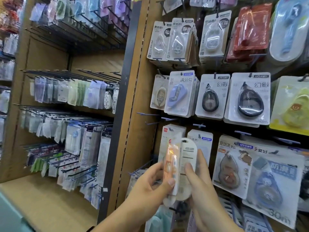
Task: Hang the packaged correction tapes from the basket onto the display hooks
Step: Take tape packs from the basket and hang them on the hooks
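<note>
1. Both hands sit closest to the lens, down at 6 o'clock. My left hand (150, 183) is wrapped round an orange pack (172, 158) with the thumb pressed across its front. The right hand (203, 185) pinches a white-backed pack (189, 153), thumb on the face and fingers behind.
2. The 2 packs touch each other, turned mostly edge-on, just in front of the lower rows of the rack. So the goods are in hand and not hung yet.
3. Straight behind them at 12 o'clock hangs a stack of red-tagged cards (173, 131). My guess is that's where the orange one goes, but I can't confirm the match.
4. A bare hook (148, 114) pokes out at 11 o'clock from the hands, with a few more free ones near it.
5. How I'd do it well: hang 1 pack at a time and turn it face out. Line the slot at the top of the card up with the hook tip, then slide it right back. The blister plastic looks slippery, so grip the card edges.
6. Readable stuff: blue "LPS" tags on lots of cards. "幻影" is on the black teardrop tapes (250, 101) at 2 o'clock, "满分勾" on the purple tape (178, 94), and "原纸色" on the top row. "爱好" and a big "30m" sit at 4 o'clock.
</note>
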Available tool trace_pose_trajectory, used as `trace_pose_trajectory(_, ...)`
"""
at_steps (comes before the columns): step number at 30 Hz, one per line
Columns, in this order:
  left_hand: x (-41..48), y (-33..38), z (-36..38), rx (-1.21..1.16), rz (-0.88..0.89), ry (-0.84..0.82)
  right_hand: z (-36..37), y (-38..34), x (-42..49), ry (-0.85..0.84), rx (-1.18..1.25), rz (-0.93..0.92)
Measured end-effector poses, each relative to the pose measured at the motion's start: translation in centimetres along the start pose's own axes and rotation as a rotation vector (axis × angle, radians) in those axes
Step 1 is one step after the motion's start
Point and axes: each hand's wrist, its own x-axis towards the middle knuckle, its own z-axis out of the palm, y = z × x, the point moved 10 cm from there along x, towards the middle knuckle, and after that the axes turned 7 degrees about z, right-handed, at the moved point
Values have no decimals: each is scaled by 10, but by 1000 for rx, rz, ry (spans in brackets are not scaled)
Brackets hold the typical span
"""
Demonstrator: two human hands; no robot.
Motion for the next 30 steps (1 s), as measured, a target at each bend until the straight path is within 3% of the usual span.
trace_pose_trajectory(2, -2, -1, -2, 27, 4, 27, 6, -2, -3, -26, 31, 15)
trace_pose_trajectory(7, -5, -8, -2, -85, -42, -6, -5, -9, -8, 104, -134, -42)
trace_pose_trajectory(10, -8, -6, 1, -14, -12, -4, -1, -14, -11, 116, -186, -68)
trace_pose_trajectory(14, -11, -3, 3, -11, -3, 20, 14, -24, -19, 15, -128, -50)
trace_pose_trajectory(21, -18, -5, 19, -312, -97, -125, 16, -25, -23, -87, -87, -45)
trace_pose_trajectory(26, -17, -5, 7, -101, -52, -78, 12, -21, -20, -47, -227, -62)
trace_pose_trajectory(30, -12, 19, 3, 118, 99, -27, 12, -25, -13, -10, -258, -82)
